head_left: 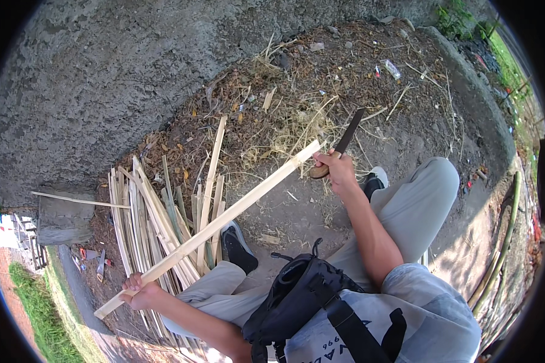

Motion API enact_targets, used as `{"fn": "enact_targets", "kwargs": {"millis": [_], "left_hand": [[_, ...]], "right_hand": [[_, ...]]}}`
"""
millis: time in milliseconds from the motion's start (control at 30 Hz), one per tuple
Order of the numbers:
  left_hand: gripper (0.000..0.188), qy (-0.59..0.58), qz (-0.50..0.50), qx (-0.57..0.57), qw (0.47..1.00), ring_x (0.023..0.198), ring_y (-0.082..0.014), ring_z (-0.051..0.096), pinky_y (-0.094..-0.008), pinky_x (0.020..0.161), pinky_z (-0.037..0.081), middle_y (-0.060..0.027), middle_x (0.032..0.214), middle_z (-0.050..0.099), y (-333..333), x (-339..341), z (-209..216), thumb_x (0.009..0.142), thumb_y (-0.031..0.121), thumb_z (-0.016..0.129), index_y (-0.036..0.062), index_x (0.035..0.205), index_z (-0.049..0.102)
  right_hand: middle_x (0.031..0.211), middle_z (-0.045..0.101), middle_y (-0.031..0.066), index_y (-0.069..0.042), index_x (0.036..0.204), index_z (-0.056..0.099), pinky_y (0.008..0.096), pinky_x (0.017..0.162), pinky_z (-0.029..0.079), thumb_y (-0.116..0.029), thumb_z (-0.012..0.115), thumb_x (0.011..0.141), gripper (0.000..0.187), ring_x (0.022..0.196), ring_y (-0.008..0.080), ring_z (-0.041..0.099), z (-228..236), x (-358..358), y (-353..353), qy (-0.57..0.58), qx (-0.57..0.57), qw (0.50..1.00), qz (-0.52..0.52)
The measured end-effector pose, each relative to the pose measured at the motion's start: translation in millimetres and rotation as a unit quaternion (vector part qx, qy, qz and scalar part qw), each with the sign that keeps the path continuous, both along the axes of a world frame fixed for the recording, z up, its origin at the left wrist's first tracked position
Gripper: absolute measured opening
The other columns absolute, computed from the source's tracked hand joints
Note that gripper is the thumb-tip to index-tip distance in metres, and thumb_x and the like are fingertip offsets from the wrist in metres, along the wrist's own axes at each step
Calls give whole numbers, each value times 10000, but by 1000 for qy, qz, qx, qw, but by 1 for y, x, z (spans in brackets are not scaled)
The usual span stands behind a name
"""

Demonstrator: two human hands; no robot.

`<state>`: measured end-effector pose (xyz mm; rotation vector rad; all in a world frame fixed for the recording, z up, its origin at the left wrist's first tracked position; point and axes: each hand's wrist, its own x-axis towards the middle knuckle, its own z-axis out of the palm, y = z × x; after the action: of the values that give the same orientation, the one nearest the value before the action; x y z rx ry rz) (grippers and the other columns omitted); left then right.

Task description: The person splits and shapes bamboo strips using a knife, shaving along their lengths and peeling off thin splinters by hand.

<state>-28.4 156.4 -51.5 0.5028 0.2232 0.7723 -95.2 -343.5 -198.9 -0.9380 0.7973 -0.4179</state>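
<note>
A long pale bamboo strip (215,227) slants across in front of me, its far end up and to the right. My left hand (142,293) is wrapped round the strip close to its near, lower-left end. In my right hand (339,169) is a machete (350,131) with a dark blade and a brown wooden handle; the blade points up and away. The right thumb and fingers lie beside the far end of the strip; whether they touch it I cannot tell. Part of the machete's handle is hidden by the fingers.
A heap of split bamboo strips (136,224) lies on the ground at my left. Pale shavings (284,142) and dry leaves litter the dirt ahead. A rough concrete wall (121,78) rises at the far left. Green bamboo poles (499,248) lie at the right. My shoes (239,251) are near the strips.
</note>
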Motion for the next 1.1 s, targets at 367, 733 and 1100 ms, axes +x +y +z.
{"fn": "enact_targets", "kwargs": {"millis": [367,733,1100], "left_hand": [[434,-9,-19,8,1000,413,-121,309,-266,400,315,2,557,308,3,0,-3,986,457,391,80,774,430],[443,29,-24,-21,999,400,-135,292,-264,395,283,-2,524,297,-11,4,-5,989,473,371,89,770,414],[474,33,30,8,999,399,-126,299,-266,386,297,-6,541,314,21,-7,7,995,498,330,85,775,407]], "right_hand": [[694,578,69,-54,842,446,302,564,476,53,727,714,327,611,175,600,-9,2,-1,-18,23,1000,-10],[678,536,70,-45,858,427,308,538,461,108,662,693,326,571,181,575,-2,1,-13,19,-36,996,-78],[693,571,77,-19,861,440,290,569,455,73,670,726,282,598,155,575,-21,-4,-40,26,-71,980,-186]]}}
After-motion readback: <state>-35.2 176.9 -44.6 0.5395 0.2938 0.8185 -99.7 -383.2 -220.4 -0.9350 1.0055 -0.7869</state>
